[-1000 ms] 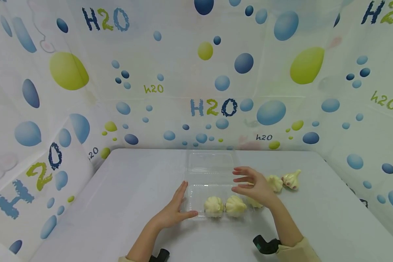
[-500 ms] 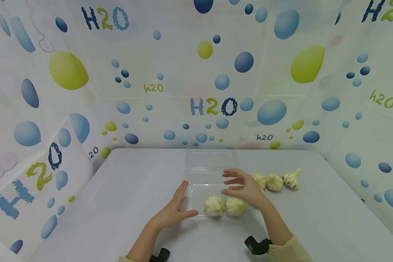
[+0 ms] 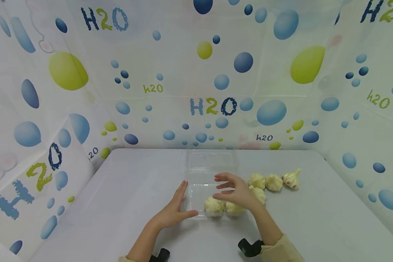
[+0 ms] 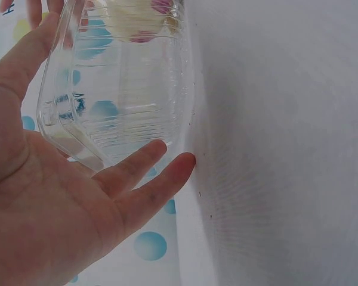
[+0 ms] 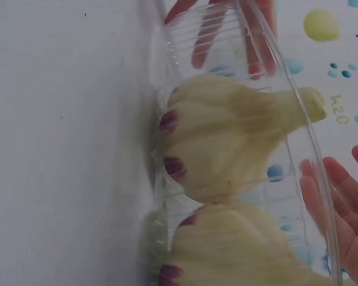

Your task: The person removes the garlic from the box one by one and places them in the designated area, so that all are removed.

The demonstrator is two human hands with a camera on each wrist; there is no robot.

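A clear plastic clamshell box [image 3: 196, 193] lies open on the white table, its lid [image 3: 211, 160] folded back on the far side. Two garlic bulbs, one left [image 3: 213, 208] and one right [image 3: 234, 210], sit side by side in the box along its near edge. My left hand [image 3: 171, 211] rests against the box's left side with fingers straight; the left wrist view shows its palm [image 4: 59, 202] beside the clear wall. Over the right part of the box hovers my right hand [image 3: 237, 193], fingers spread and loosely bent, holding nothing. It partly covers the right bulb.
Several more garlic bulbs lie right of the box: one [image 3: 258, 194] close to its side, others [image 3: 257, 180], [image 3: 274, 182] behind it, and a long-stemmed bulb [image 3: 291, 179] farthest right. A patterned curtain [image 3: 157, 120] rises beyond the white table [image 3: 144, 171].
My right hand has moved left and slightly nearer, from beside the loose bulbs to over the box, uncovering bulbs on the right. My left hand has stayed still.
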